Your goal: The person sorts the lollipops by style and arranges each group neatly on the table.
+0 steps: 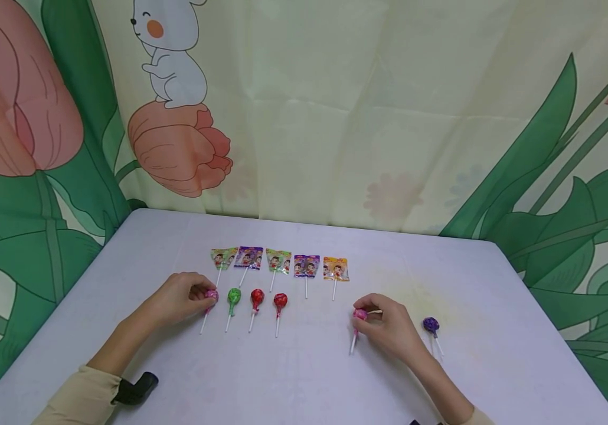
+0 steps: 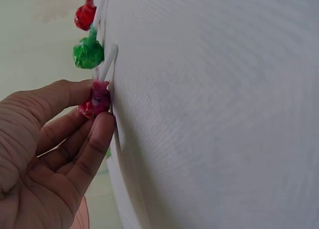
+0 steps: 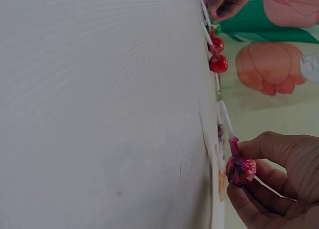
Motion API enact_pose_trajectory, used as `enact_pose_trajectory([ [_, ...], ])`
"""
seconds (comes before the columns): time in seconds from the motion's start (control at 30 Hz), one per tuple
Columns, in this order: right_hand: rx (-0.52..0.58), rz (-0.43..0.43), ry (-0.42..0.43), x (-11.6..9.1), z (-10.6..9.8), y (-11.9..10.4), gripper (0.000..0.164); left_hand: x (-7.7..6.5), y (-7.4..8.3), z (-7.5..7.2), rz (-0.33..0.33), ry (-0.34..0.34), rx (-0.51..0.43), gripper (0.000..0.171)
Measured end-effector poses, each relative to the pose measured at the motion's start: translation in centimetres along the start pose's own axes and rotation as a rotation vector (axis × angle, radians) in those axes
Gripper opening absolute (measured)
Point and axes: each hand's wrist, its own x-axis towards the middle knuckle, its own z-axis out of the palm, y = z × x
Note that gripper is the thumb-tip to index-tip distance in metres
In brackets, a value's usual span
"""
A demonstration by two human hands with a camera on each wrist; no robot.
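Observation:
My left hand (image 1: pixel 189 295) pinches a pink-wrapped lollipop (image 2: pixel 101 97) by its round head, at the left end of a row on the table. Beside it in that row lie a green lollipop (image 1: pixel 234 296) and two red lollipops, one (image 1: pixel 257 298) next to the other (image 1: pixel 280 302). Farther right, my right hand (image 1: pixel 386 324) holds another pink lollipop (image 3: pixel 241 170) between thumb and fingers, its white stick pointing toward the front of the table. To the right of that hand lies a purple lollipop (image 1: pixel 431 324), close to the wrist.
Behind the round lollipops is a row of flat-wrapped ones: green (image 1: pixel 224 257), purple (image 1: pixel 249 258), green again, purple (image 1: pixel 306 266) and orange (image 1: pixel 336 268). A white cloth covers the table (image 1: pixel 283 378). A printed curtain (image 1: pixel 309 118) hangs along the back edge.

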Motion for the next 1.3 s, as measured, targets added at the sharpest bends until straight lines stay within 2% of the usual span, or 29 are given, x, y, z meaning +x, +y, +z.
enact_pose_trajectory([
  [0.2, 0.014, -0.006, -0.019, 0.5, 0.7, -0.8, 0.023, 0.0, 0.0, 0.0, 0.006, 0.001, -0.002, 0.02],
  [0.5, 0.048, -0.073, -0.042, 1.1, 1.7, -1.4, 0.022, 0.1, -0.1, 0.0, 0.004, 0.005, -0.003, 0.02],
  [0.77, 0.045, -0.127, -0.059, 1.8, 2.6, -1.8, 0.021, 0.2, -0.1, 0.0, 0.002, 0.002, -0.003, 0.021],
  [1.0, 0.051, -0.132, -0.075, 2.4, 3.6, -2.6, 0.02, 0.2, -0.1, 0.1, -0.01, -0.001, -0.004, 0.021],
  [1.3, 0.051, -0.181, -0.09, 3.2, 4.7, -3.2, 0.018, 0.1, -0.1, 0.1, -0.015, -0.004, 0.005, 0.022],
])
